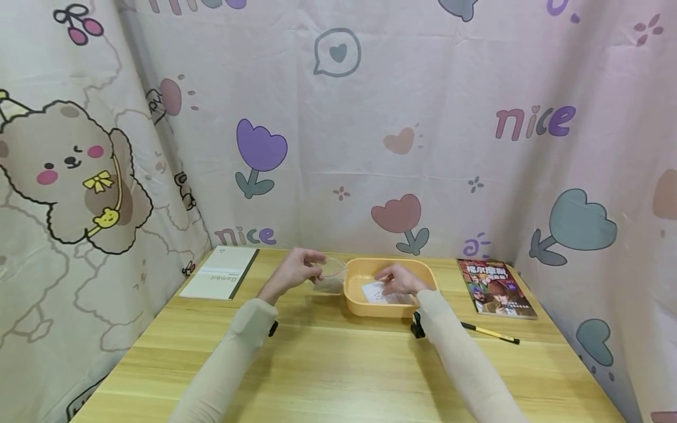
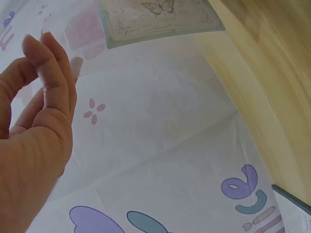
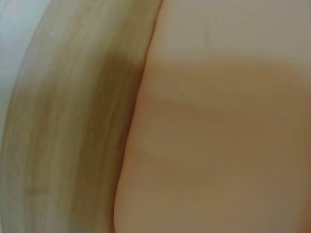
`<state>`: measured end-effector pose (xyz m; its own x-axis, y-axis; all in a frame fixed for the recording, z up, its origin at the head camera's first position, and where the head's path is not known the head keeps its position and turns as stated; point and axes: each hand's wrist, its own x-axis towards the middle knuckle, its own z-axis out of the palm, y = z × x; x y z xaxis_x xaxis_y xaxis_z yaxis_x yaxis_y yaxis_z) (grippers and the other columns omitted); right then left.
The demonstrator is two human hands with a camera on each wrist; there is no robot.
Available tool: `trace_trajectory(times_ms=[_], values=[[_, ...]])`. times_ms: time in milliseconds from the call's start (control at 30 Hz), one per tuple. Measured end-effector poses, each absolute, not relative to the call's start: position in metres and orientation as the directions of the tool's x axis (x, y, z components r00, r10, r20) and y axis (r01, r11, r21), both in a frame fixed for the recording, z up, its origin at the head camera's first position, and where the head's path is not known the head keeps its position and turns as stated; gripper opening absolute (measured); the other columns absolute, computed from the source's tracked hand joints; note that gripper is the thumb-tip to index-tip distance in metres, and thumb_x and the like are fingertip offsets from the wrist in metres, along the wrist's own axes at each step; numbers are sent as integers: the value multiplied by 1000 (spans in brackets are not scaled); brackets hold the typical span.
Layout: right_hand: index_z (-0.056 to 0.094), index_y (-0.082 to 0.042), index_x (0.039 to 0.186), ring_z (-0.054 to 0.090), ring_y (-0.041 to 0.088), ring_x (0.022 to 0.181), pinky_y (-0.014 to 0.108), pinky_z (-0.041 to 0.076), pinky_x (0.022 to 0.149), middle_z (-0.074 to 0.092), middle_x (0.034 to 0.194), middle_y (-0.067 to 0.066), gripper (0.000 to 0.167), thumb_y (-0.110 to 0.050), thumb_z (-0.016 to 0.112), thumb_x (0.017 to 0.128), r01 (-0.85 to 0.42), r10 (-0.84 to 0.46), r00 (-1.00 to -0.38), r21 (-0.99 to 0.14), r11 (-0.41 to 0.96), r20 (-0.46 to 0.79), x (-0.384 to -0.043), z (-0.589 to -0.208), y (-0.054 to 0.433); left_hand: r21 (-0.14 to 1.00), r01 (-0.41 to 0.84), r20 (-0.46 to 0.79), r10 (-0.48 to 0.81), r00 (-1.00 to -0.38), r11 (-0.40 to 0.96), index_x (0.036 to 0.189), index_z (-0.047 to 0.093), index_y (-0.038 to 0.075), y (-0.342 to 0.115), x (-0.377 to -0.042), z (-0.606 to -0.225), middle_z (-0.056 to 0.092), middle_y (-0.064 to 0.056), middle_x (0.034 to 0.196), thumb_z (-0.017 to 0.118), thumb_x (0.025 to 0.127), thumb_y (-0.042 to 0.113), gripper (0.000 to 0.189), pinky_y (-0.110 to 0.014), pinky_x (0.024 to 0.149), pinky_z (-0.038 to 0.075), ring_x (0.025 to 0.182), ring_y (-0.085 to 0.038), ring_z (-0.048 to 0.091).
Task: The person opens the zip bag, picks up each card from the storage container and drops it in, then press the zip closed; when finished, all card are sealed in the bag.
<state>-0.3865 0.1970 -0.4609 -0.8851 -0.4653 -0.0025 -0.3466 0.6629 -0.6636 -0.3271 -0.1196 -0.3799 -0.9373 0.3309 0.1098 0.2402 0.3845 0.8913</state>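
Dangling from the left hand's (image 1: 296, 271) pinch in the head view, a clear plastic bag (image 1: 329, 285) hangs left of the orange basin (image 1: 388, 309); inside that, a white printed card (image 1: 373, 292) lies crosswise beneath the nearer right hand (image 1: 400, 280), whose grip I cannot tell. Left-wrist view: fingers (image 2: 54, 85) drawn together before patterned curtain (image 2: 160, 141). Right-wrist view: blurred wood tabletop (image 3: 53, 126).

Forward head view; close wrist views
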Motion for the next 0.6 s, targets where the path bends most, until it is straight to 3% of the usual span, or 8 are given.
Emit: trace_trajectory(times_ms=[267, 600], values=[[67, -6, 124, 56, 24, 104, 37, 51, 92, 64, 126, 15, 55, 6, 79, 71, -229, -394, -913, -669, 707, -103, -385, -465, 193, 893, 237, 106, 331, -938, 383, 123, 63, -6, -119, -327, -380, 66, -23, 123, 61, 89, -5, 34, -31, 67, 62, 71, -16, 69], [69, -11, 122, 52, 22, 97, 25, 48, 71, 62, 120, 11, 54, 6, 79, 72, -170, -350, -927, -681, 712, -134, -385, -468, 193, 896, 234, 104, 333, -937, 377, 125, 62, -6, -119, -328, -382, 64, -24, 126, 61, 89, -5, 37, -34, 70, 62, 71, -15, 69]])
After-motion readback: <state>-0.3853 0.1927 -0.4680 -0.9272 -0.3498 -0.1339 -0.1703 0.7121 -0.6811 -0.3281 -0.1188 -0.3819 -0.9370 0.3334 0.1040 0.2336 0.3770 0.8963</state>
